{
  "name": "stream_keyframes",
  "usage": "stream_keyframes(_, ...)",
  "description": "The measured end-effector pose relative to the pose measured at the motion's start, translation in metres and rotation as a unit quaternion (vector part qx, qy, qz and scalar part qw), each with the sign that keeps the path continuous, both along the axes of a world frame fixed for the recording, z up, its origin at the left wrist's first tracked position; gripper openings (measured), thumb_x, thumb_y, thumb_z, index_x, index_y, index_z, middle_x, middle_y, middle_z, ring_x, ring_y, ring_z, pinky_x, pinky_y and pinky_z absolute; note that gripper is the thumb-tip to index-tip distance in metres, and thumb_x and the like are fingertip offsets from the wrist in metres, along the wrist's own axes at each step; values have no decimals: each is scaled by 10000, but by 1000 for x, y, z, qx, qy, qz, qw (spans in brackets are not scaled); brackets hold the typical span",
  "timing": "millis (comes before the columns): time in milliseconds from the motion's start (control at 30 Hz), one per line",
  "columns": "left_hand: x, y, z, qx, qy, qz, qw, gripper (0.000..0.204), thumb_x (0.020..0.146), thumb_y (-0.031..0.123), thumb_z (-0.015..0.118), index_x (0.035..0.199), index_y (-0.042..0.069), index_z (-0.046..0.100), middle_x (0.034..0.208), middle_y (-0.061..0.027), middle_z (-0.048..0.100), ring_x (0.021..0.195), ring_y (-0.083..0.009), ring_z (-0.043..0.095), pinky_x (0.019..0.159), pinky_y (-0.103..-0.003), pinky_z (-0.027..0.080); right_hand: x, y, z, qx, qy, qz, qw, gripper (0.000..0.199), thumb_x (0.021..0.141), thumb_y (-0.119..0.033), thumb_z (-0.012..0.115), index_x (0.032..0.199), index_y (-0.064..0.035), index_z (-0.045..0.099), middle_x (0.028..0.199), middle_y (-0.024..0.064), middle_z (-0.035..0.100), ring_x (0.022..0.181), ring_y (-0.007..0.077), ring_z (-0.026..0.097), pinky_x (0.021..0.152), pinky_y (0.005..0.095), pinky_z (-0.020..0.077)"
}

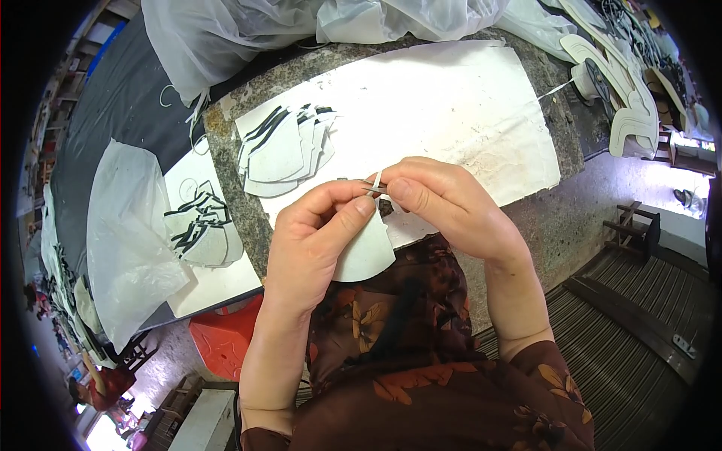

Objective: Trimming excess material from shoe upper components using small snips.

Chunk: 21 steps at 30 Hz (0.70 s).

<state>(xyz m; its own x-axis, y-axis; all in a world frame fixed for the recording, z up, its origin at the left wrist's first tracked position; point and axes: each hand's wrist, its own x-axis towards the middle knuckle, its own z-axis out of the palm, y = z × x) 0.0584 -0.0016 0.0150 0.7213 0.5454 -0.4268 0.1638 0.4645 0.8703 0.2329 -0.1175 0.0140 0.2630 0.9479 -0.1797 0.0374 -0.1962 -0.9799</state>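
Two hands meet above the lap of a seated person. The left hand (316,240) has thumb and fingers clamped on the upper edge of a pale, fan-shaped cut piece (366,252), which hangs just in front of a brown floral dress (421,361). The right hand (444,203) is pinched shut on a narrow white strip (377,182) at the top of that piece, beside what looks like a thin metal tool (361,183), too small to identify. The step in hand appears to be fixing or trimming the strip at the piece's edge; the next move seems to call for a steady pinch and fine fingertip control. Beyond lies a stone worktable (560,143) covered by a white sheet (451,105), with a stack of similar pieces (286,150) on it. A second stack (203,229) sits farther left beside a clear plastic bag (124,240).
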Motion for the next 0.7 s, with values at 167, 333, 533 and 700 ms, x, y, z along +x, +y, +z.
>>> stream_keyframes(167, 1, -1, -1, 22, -5, 8, 1000, 188, 998, 92, 716, 1147, -20, 742, 965, 11, 707, 863, -49, 596, 801, -202, 487, -1, 1, -3, 1, 11, -11, 1000, 333, 1071, -269, 597, 1100, 40, 716, 989, 108, 713, 923, 180, 643, 839, 318, 516)
stream_keyframes(333, 3, 0, 4, 26, -5, 7, 1000, 187, 1001, 100, 714, 1143, -18, 747, 975, 5, 717, 873, -51, 605, 809, -203, 490, -3, 2, -7, -13, 52, -30, 998, 335, 1078, -281, 590, 1106, 21, 732, 903, 36, 671, 854, 111, 585, 776, 271, 481)
stream_keyframes(533, -15, 42, 12, 121, 42, -23, 992, 181, 986, 110, 730, 1131, 7, 762, 1024, -22, 748, 919, -68, 640, 847, -219, 503, -2, 1, 2, -65, 133, -76, 986, 362, 1089, -305, 559, 1148, 2, 740, 798, -72, 510, 750, 36, 446, 667, 220, 372)
stream_keyframes(700, -5, 93, 31, 372, 145, -54, 915, 291, 985, 252, 733, 1183, 42, 770, 1023, -21, 745, 907, -83, 638, 830, -237, 492, -9, -2, -5, -76, 138, -51, 986, 363, 1083, -309, 574, 1189, 1, 732, 969, -26, 655, 847, 66, 537, 759, 227, 445)
